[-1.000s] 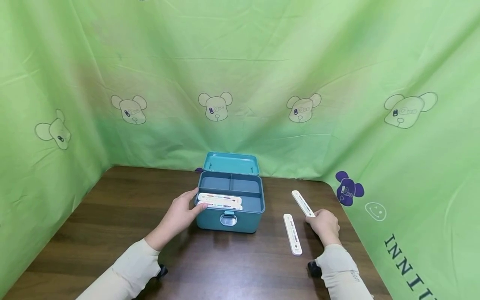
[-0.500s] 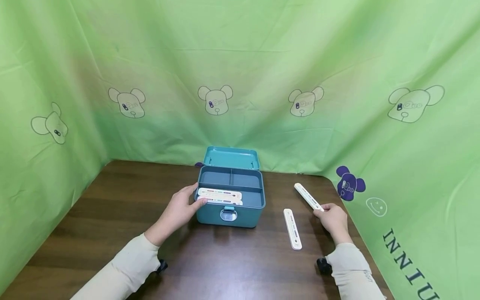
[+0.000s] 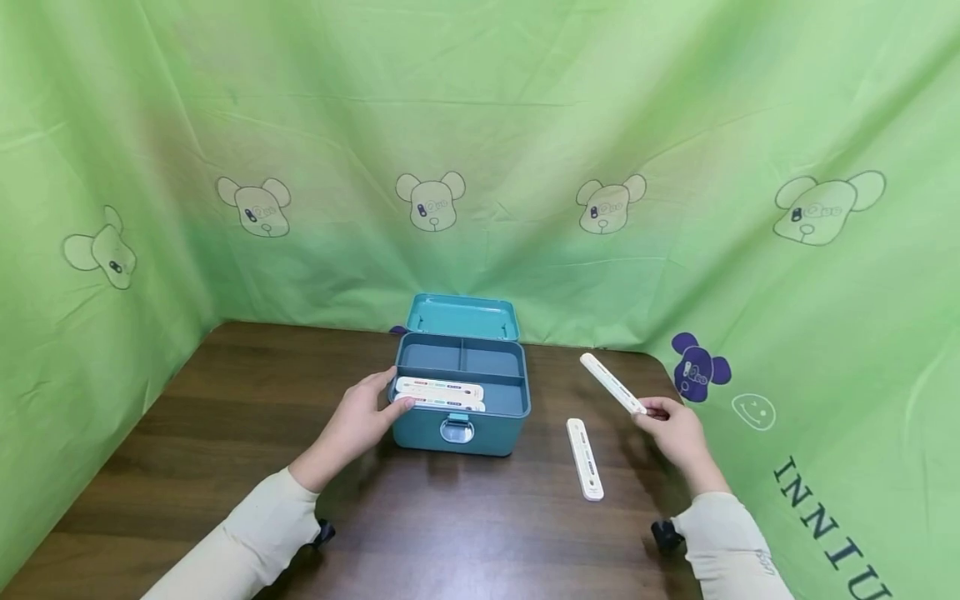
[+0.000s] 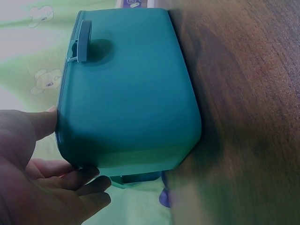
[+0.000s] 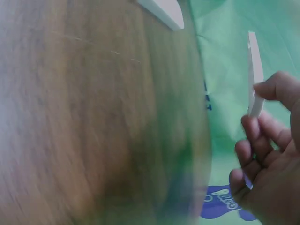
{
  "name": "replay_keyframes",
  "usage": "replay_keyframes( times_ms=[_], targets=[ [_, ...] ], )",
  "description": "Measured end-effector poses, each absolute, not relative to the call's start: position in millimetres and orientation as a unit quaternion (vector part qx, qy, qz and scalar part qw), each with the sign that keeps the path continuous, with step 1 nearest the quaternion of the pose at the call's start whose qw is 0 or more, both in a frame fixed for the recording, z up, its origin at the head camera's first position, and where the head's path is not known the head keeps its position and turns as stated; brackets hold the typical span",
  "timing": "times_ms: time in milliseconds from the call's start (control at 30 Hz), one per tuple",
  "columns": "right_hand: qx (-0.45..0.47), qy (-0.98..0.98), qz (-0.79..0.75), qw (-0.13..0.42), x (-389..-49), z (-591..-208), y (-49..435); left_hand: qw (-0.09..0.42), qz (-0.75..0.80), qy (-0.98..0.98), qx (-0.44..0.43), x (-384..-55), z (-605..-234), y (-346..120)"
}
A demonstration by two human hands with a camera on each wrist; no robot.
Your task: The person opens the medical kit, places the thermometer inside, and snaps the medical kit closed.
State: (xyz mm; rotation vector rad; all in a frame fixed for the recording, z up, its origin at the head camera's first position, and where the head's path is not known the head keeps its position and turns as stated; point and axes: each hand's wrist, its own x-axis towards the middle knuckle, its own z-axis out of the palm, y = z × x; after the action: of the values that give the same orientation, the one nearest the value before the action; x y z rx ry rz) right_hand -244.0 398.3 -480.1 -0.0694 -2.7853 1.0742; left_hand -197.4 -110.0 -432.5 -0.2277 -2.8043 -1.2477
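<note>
A teal storage box [image 3: 487,435] stands on the table with its lid [image 3: 463,317] tipped back. My left hand [image 3: 363,421] holds its front left corner, thumb over the rim and fingers at the side, as the left wrist view [image 4: 51,183] shows. Inside the front compartment lie white printed strips [image 3: 440,389], side by side. Between right thumb and fingers, my right hand [image 3: 677,432] pinches the near end of another slim white strip [image 3: 611,382] with rounded ends, lifted off the table. A similar loose strip [image 3: 585,460] lies flat between that hand and the box.
The brown wooden table [image 3: 262,400] has its right edge close to my right hand. A green curtain [image 3: 525,125] with printed bear heads hangs around the back and sides. Two compartments [image 3: 429,353] with a divider run along the rear of the box.
My right hand has picked up the strip from the table and moved slightly right and up, tilting it further leftward. The left hand keeps its hold on the box.
</note>
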Motion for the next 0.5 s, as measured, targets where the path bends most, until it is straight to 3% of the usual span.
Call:
replay_keyframes(
  times_ms=[500],
  targets=[
    [0.137, -0.926, 0.328, 0.129, -239, -430, 388, 0.028, -0.408, -0.910, -0.074, -197, -432, -111]
  ],
)
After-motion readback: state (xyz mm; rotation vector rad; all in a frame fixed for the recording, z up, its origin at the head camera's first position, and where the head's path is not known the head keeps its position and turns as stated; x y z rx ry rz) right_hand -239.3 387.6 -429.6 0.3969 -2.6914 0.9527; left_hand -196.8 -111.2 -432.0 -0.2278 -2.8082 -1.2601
